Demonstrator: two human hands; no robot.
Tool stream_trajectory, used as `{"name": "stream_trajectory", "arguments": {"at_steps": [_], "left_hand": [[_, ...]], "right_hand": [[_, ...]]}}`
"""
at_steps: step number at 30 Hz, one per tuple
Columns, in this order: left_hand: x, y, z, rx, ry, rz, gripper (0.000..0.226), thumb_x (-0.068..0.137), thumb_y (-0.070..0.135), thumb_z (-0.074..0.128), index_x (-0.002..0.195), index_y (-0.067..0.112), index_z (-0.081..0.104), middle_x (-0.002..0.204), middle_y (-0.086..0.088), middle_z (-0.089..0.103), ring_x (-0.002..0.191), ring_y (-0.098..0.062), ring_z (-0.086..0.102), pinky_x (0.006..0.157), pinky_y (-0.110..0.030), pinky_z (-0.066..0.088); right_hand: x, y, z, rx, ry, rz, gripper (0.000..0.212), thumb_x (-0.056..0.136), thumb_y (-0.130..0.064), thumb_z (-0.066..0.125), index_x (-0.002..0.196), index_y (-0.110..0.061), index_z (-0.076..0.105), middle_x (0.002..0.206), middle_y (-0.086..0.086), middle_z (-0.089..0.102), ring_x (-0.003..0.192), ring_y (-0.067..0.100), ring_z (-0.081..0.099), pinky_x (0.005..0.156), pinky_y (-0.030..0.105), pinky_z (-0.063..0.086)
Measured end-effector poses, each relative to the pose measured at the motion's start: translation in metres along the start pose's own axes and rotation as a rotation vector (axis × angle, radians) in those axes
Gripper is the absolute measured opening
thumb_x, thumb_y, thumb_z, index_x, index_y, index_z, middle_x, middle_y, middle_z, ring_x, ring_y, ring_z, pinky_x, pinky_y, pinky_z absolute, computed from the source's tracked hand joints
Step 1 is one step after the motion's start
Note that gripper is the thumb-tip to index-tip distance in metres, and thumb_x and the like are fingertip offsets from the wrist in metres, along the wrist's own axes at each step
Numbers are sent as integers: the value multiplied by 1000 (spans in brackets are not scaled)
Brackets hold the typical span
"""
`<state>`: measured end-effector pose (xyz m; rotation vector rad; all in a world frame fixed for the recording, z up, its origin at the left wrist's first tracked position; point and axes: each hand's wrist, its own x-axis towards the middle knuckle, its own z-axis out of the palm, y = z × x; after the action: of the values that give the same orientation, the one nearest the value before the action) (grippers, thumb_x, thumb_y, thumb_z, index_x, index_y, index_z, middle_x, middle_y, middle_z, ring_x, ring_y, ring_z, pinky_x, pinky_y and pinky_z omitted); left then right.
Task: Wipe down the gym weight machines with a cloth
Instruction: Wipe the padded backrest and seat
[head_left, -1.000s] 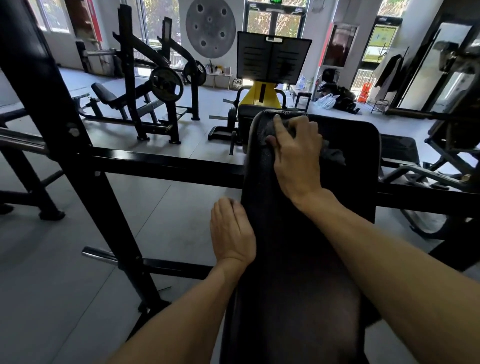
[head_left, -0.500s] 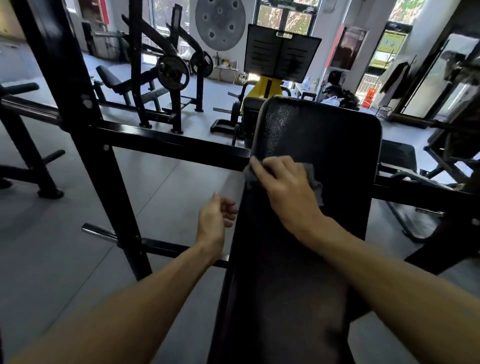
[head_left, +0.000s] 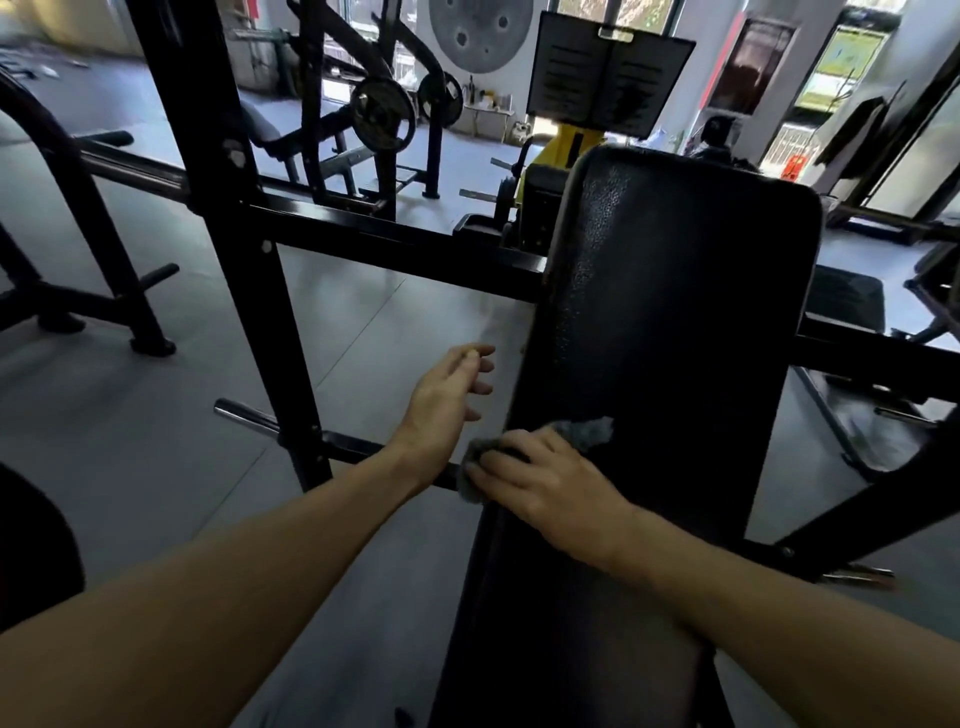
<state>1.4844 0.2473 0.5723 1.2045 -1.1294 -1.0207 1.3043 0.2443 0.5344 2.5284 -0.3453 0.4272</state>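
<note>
— Head view: what surrounds the person's right hand (head_left: 550, 480), and what gets in the way?

— It lies flat on a grey cloth (head_left: 540, 447), pressing it onto the left edge of a long black bench pad (head_left: 670, 322). Straight beyond the fingers, a black crossbar (head_left: 395, 241) of the rack runs behind the pad, joined to a black upright post (head_left: 244, 249) off to the left. A lower bar (head_left: 358, 449) with a chrome peg (head_left: 244, 413) passes just left of the cloth, partly hidden by the left forearm. Far past the pad stand a plate-loaded machine (head_left: 384, 111) with its weight plates, a yellow machine (head_left: 566, 148) and a dark signboard (head_left: 608, 78). Grey floor (head_left: 156, 441) lies beneath everything.

— And the left hand (head_left: 447, 395)?

— It hangs in the air just left of the pad, above the lower bar, fingers loosely spread and holding nothing. It touches neither pad nor cloth.

— How does the cloth look?

— Small, fuzzy and crumpled. One tuft sticks out beyond the fingertips onto the pad; another bunch bulges past the pad's left edge under the thumb side. The middle is covered by the hand.

— The pad itself?

— Pebbled black upholstery, rounded corners at the far end, glossy where window light strikes its upper left side. The near end is dark, and its surface cannot be made out there.
</note>
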Motion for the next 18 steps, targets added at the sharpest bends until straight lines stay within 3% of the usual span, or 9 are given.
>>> {"name": "stream_trajectory", "arguments": {"at_steps": [2, 5, 7, 10, 11, 15, 18], "left_hand": [[-1, 15, 3, -38, -39, -8, 35, 111, 26, 33, 133, 18, 60, 130, -3, 63, 118, -21, 61, 91, -34, 53], [9, 34, 7, -43, -31, 33, 37, 111, 24, 34, 141, 19, 56, 140, 3, 58, 129, -12, 54, 106, -35, 48], [19, 44, 12, -32, -1, 77, 39, 111, 23, 37, 146, 21, 52, 144, 7, 54, 132, -6, 48, 112, -29, 42], [39, 53, 25, 20, 44, 175, 40, 109, 17, 41, 148, 18, 50, 143, 7, 53, 118, 7, 51, 102, -11, 41], [45, 55, 29, 69, 59, 220, 40, 108, 16, 42, 147, 18, 51, 140, 7, 54, 114, 10, 52, 100, -10, 41], [59, 55, 45, 506, 73, 530, 46, 103, 23, 38, 147, 20, 51, 150, 4, 48, 141, -10, 41, 120, -32, 32], [64, 60, 60, 804, 61, 701, 50, 102, 23, 38, 151, 24, 47, 161, 1, 37, 154, -19, 22, 125, -37, 20]], "right_hand": [[17, 43, -21, -131, 13, -23, 35, 94, -15, 51, 124, -10, 68, 121, 10, 66, 114, 30, 52, 86, 40, 37], [50, 132, -62, -349, 170, 301, 33, 91, -30, 58, 119, -20, 72, 116, 11, 64, 110, 29, 42, 83, 39, 30], [56, 147, -66, -310, 233, 481, 29, 92, -32, 65, 118, -22, 72, 107, 10, 62, 102, 28, 44, 81, 39, 30], [38, 95, -36, -176, 267, 464, 27, 98, -11, 59, 122, -8, 70, 95, 15, 60, 82, 32, 53, 71, 43, 47], [27, 75, -29, -142, 249, 453, 29, 99, -6, 55, 125, -6, 68, 95, 15, 61, 80, 32, 54, 69, 43, 49], [-6, 48, -27, -100, 192, 438, 33, 103, -3, 45, 129, -3, 66, 94, 15, 61, 79, 29, 55, 70, 40, 51], [-18, 77, -45, -236, 146, 289, 29, 104, -7, 48, 126, -5, 67, 93, 15, 61, 78, 30, 54, 72, 43, 48]]}}
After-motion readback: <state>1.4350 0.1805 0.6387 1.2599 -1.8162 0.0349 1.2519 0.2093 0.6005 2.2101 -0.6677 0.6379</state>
